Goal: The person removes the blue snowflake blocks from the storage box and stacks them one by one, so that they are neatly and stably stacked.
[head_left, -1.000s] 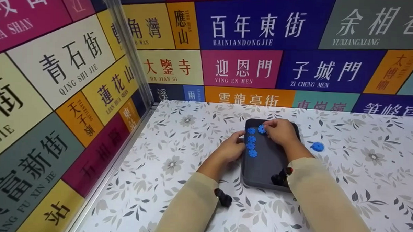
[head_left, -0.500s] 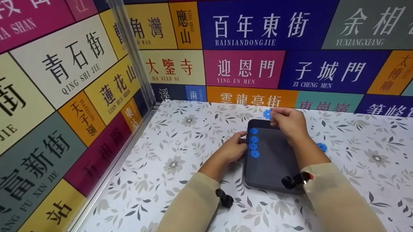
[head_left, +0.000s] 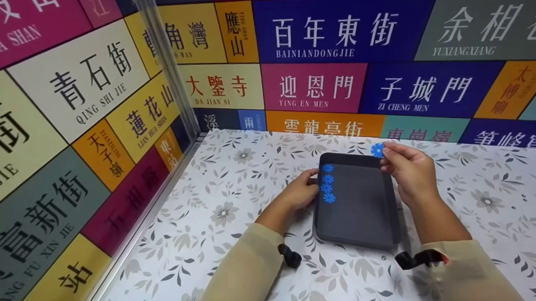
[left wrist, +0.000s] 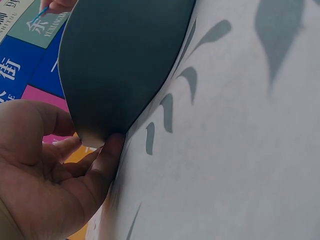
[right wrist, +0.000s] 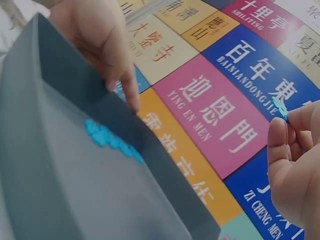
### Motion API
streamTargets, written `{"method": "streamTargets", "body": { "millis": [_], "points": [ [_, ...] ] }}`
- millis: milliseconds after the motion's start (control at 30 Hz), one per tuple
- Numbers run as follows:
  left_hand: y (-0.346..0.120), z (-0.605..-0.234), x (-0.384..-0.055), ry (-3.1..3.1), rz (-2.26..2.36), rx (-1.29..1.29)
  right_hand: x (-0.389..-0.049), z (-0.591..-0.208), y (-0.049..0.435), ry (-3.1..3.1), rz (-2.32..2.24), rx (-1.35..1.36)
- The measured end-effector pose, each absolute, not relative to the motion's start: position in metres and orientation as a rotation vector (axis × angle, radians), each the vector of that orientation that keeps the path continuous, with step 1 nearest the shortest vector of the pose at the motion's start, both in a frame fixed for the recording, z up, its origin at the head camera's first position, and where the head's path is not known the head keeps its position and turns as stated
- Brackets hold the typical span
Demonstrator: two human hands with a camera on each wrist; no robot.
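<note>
My right hand [head_left: 412, 173] pinches a blue notched snowflake disc [head_left: 377, 150] between thumb and fingertips, over the far right corner of a dark grey tray [head_left: 359, 216]. In the right wrist view that disc [right wrist: 280, 107] appears nearly edge-on. Several more blue snowflake discs [head_left: 327, 188] stand in a column along the tray's left inner side. At the tray's left outer wall, my left hand [head_left: 302, 189] rests its fingers and thumb against the side. The left wrist view shows its thumb [left wrist: 112, 150] touching low on that wall.
A white tablecloth [head_left: 228, 265] with grey flowers and leaves lies under the tray. Behind the table rises a wall [head_left: 314, 87] of coloured street-name panels, with another panelled wall [head_left: 96, 91] on the left.
The right hand has lifted its disc from inside the tray, past the far rim, and over to the far right corner. A loose disc right of the tray is now hidden. Left hand stays put.
</note>
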State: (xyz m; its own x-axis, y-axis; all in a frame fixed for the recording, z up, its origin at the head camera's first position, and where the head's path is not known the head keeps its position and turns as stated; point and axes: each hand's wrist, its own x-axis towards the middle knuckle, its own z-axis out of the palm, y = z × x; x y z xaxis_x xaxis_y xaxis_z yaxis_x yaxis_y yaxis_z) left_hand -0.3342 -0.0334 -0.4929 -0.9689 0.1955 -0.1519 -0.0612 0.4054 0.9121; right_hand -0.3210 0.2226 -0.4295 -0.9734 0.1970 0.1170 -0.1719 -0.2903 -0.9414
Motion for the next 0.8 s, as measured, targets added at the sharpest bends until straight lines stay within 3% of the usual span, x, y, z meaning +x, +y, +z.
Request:
{"method": "streamTargets", "body": {
  "millis": [800],
  "points": [
    [-0.033,-0.493,-0.337,2.461,1.569,0.118,-0.324,-0.485,0.351,-2.120,2.257,-0.419]
  ]
}}
